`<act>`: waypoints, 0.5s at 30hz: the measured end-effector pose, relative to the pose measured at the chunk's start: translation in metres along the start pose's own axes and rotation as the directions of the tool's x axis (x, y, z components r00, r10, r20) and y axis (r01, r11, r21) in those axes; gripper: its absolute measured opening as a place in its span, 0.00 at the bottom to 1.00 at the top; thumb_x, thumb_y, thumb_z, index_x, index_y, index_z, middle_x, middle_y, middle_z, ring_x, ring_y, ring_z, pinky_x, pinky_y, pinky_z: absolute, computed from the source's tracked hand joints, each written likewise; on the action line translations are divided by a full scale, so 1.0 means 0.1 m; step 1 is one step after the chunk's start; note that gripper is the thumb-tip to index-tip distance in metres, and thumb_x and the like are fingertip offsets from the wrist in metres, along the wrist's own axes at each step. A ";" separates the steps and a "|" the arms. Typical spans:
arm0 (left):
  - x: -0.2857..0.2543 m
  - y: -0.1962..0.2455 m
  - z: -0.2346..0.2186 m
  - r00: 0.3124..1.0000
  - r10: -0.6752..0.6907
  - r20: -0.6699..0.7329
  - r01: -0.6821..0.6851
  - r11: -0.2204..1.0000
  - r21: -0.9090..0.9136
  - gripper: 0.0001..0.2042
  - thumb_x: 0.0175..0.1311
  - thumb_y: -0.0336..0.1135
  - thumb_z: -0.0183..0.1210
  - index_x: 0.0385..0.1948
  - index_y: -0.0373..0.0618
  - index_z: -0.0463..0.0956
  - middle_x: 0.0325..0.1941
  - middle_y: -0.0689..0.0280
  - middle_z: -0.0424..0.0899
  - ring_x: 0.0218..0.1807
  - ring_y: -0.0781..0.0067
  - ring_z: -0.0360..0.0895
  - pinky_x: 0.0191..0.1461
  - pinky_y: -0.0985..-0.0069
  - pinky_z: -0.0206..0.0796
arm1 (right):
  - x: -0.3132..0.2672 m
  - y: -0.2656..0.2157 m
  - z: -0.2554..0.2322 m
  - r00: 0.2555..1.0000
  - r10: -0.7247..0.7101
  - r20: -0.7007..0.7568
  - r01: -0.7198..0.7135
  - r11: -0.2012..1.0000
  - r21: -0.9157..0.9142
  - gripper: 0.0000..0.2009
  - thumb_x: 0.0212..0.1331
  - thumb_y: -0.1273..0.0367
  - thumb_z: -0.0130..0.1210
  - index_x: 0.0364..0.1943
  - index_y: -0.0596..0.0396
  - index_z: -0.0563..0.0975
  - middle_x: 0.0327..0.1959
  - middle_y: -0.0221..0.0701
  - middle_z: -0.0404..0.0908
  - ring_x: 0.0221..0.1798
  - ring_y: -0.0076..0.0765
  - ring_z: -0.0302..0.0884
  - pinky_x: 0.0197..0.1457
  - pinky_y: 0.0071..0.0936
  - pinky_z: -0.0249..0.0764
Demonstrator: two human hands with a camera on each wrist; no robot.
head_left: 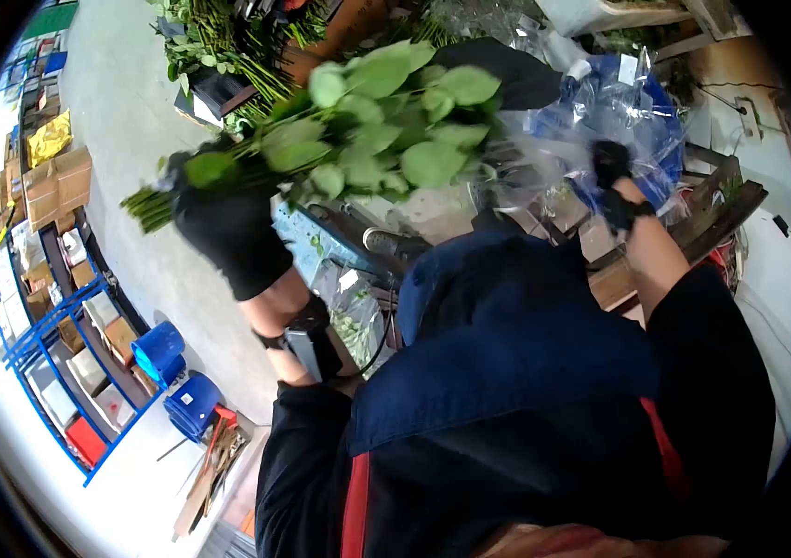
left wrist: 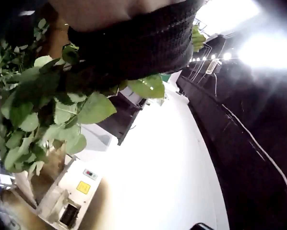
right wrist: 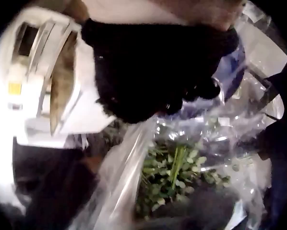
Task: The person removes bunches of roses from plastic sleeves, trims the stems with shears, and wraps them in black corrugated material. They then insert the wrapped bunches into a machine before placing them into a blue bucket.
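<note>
My black-gloved left hand (head_left: 224,219) grips a bunch of leafy green stems (head_left: 372,121) at the left in the head view; the cut ends stick out past the hand and the broad leaves point right. In the left wrist view, leaves (left wrist: 98,108) show below the dark glove (left wrist: 134,48), whose fingers are hidden. Over at the right, my gloved right hand (head_left: 611,166) holds clear plastic film (head_left: 544,153). The right wrist view has the curled fingers of the glove (right wrist: 158,67) above crinkled plastic (right wrist: 129,167), which hangs down from them.
More cut greenery (head_left: 228,56) lies at the top left. A blue container (head_left: 637,112) under plastic and wooden slats (head_left: 730,209) are near my right hand. A light blue surface (head_left: 307,237) is below the bunch. Blue shelving (head_left: 47,344) and blue buckets (head_left: 193,405) stand farther left.
</note>
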State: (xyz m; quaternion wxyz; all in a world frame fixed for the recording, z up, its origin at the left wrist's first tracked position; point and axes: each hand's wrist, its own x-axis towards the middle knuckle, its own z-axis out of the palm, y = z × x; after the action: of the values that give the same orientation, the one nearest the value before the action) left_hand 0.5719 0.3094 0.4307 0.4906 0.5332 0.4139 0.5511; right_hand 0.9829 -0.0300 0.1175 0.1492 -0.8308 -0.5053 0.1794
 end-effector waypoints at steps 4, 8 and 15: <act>0.24 0.21 -0.40 0.969 -0.245 0.020 0.222 0.837 -0.500 0.10 0.60 0.42 0.48 0.30 0.53 0.78 0.34 0.59 0.81 0.44 0.51 0.75 0.57 0.42 0.58 | -0.63 1.23 -0.14 0.978 0.193 -0.085 -0.208 0.945 -0.251 0.09 0.46 0.61 0.56 0.24 0.51 0.76 0.26 0.35 0.78 0.26 0.38 0.76 0.29 0.32 0.71; 0.45 0.22 -0.75 0.959 -0.272 0.075 0.263 0.767 -0.585 0.10 0.61 0.42 0.49 0.30 0.52 0.78 0.35 0.60 0.82 0.44 0.51 0.76 0.57 0.43 0.59 | -0.99 1.80 -1.19 0.807 0.588 0.055 -0.441 0.663 -0.605 0.09 0.50 0.62 0.54 0.30 0.51 0.74 0.30 0.36 0.76 0.32 0.38 0.74 0.35 0.33 0.70; 0.30 -0.04 -0.03 0.986 0.029 0.161 -0.004 0.988 -0.155 0.10 0.62 0.31 0.49 0.39 0.43 0.78 0.39 0.57 0.82 0.46 0.48 0.77 0.57 0.51 0.63 | -0.27 -0.11 -0.93 0.982 0.139 -0.126 -0.136 0.990 0.025 0.13 0.56 0.62 0.50 0.41 0.53 0.71 0.41 0.37 0.74 0.42 0.41 0.72 0.45 0.33 0.69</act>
State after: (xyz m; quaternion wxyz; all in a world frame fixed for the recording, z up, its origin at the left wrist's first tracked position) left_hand 0.5706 0.3397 0.4320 0.5579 0.5403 0.3240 0.5402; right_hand 1.0046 -0.0560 0.2087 0.1752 -0.8722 -0.4348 0.1402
